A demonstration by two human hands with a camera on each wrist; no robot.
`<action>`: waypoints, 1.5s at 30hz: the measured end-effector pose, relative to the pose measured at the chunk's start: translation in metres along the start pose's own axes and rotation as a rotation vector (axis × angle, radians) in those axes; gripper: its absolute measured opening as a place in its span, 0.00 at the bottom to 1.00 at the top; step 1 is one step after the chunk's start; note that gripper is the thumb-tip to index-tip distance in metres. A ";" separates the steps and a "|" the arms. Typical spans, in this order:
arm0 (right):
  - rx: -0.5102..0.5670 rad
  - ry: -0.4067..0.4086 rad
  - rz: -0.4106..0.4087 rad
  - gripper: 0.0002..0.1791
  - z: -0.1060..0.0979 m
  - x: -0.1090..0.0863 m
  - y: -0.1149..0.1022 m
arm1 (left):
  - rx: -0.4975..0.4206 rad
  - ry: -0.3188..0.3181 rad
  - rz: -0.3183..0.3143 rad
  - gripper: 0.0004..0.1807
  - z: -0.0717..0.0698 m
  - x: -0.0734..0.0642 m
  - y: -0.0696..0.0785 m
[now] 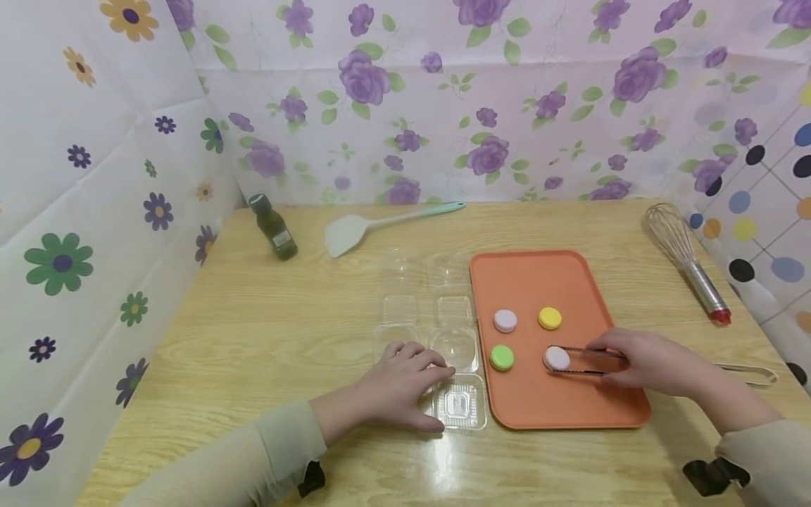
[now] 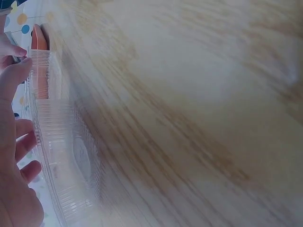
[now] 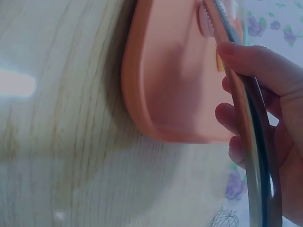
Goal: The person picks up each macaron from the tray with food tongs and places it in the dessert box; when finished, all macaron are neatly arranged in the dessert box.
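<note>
Two tong arms (image 3: 248, 109), gripped by right hand (image 1: 659, 360), flank one pale macaron (image 1: 557, 358). Left hand (image 1: 395, 384), fingers spread, presumably steadies the container (image 1: 453, 348).

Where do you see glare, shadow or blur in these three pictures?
Head: bright glare on the table near the clear box; left wrist: the table's grain looks blurred; right wrist: white glare at left edge, soft shadow along the tray.

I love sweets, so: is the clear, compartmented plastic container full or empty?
Empty where visible: the container shows bare plastic compartments; the left hand covers part.
</note>
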State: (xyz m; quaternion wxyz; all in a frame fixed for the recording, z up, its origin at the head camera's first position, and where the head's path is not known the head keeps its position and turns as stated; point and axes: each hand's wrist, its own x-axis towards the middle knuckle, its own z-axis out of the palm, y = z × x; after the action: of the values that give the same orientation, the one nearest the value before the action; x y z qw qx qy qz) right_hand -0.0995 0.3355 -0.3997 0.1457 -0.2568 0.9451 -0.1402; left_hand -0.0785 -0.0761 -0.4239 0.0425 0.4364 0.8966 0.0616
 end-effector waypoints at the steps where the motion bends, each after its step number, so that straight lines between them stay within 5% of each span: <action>1: 0.001 0.002 -0.001 0.21 0.000 0.000 -0.001 | 0.000 -0.001 -0.001 0.43 0.000 0.000 0.000; 11: 0.011 0.039 -0.046 0.21 -0.008 0.010 -0.021 | -0.004 -0.005 -0.010 0.43 -0.001 0.000 0.001; 26: 0.069 0.053 -0.320 0.21 -0.003 0.038 -0.080 | 0.015 0.022 -0.023 0.44 -0.001 0.000 0.004; 31: 0.088 0.022 -0.324 0.20 0.005 0.043 -0.094 | 0.008 0.018 -0.025 0.44 -0.001 0.000 0.004; 40: -0.004 0.057 -0.436 0.20 0.021 0.052 -0.112 | -0.012 0.035 -0.025 0.44 -0.002 -0.001 0.004; 45: -0.059 0.039 -0.430 0.20 0.021 0.052 -0.123 | -0.016 0.027 -0.029 0.44 -0.002 -0.001 0.005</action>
State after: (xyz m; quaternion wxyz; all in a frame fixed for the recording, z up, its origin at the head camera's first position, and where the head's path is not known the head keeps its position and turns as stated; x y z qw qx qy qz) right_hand -0.0803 0.2026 -0.3882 0.0866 -0.4540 0.8748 -0.1455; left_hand -0.0745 -0.0740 -0.4213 0.0346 0.4220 0.9029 0.0740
